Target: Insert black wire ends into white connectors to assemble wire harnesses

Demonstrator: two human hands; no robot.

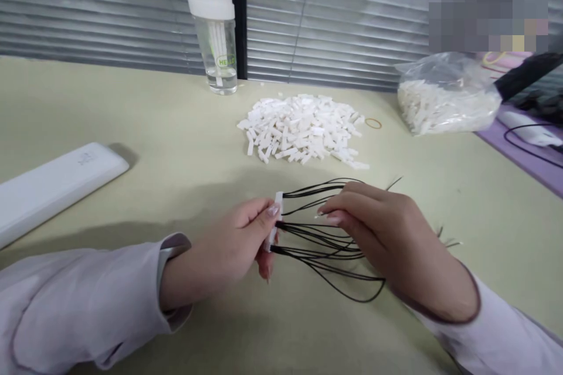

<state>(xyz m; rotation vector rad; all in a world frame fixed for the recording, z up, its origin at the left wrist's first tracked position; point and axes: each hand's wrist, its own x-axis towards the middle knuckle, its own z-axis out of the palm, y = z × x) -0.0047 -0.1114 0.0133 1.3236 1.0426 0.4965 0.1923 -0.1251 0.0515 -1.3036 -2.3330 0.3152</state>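
A slim white connector housing stands on edge in my left hand, pinched between thumb and fingers. Several thin black wires run from its right side in loose bunches, curving rightward below and behind my right hand. That hand is closed in a pinch, thumb against index finger, with a wire end with a pale tip poking out to the left. The tip is a short way right of the housing, apart from it. Other wire ends stick out beyond my right hand.
Behind the hands lies a heap of small white plastic pieces, with a rubber band beside it. A clear cup stands near the blinds. At right are a filled plastic bag and purple mat; at left, a long white case.
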